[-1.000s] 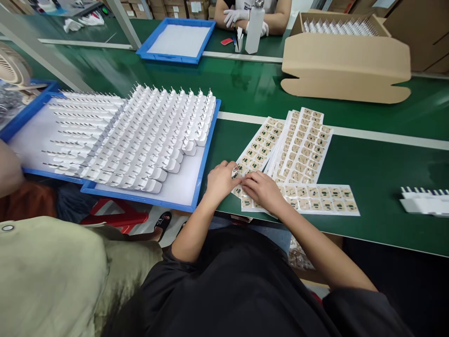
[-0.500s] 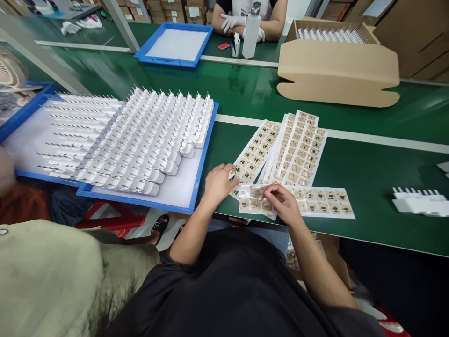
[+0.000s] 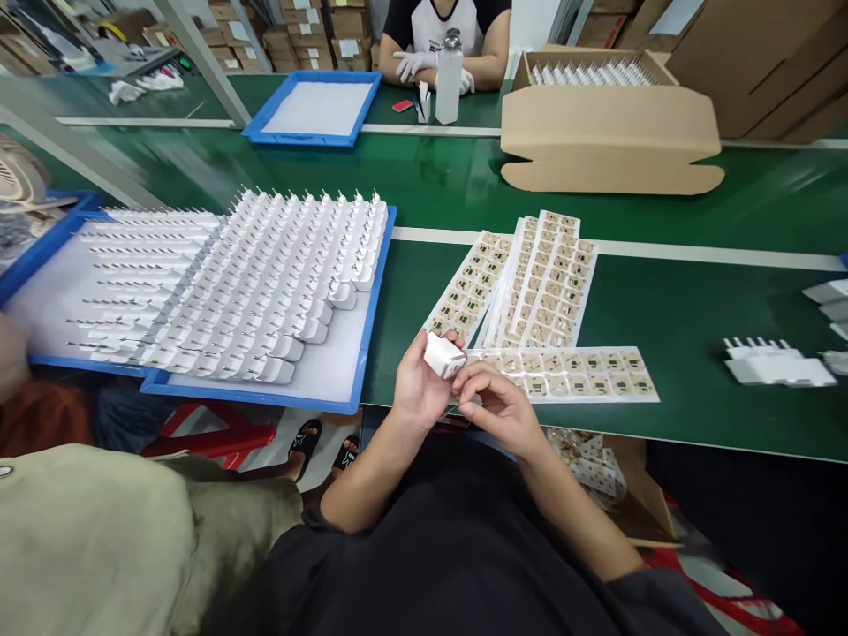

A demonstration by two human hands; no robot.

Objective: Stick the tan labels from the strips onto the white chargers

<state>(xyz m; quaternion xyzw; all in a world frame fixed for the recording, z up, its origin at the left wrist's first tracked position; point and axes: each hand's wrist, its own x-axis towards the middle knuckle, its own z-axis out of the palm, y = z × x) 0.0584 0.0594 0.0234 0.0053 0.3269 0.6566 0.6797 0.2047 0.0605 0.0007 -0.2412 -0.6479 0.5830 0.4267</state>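
Note:
My left hand (image 3: 416, 389) grips a small white charger plug (image 3: 443, 355) at the near edge of the green table. My right hand (image 3: 498, 402) is pinched right beside the plug, fingertips against its side; whether a sticker sits between them I cannot make out. Just behind the hands lies a sheet of small tan stickers (image 3: 576, 374). Further sticker sheets (image 3: 530, 283) fan out beyond it. To the left, a blue tray (image 3: 367, 331) carries rows of white charger plugs (image 3: 265, 274).
A cardboard box (image 3: 609, 132) of white plugs stands at the back right. Another person with white gloves (image 3: 414, 64) sits across, by a white bottle (image 3: 450, 78) and a second blue tray (image 3: 311, 110). Loose plugs (image 3: 775, 362) lie at right. A person in green (image 3: 99, 530) sits to my left.
My left hand has lifted the white plug off the sticker sheets toward me. My right hand left the sheet and came up to the plug. The view tilted up slightly.

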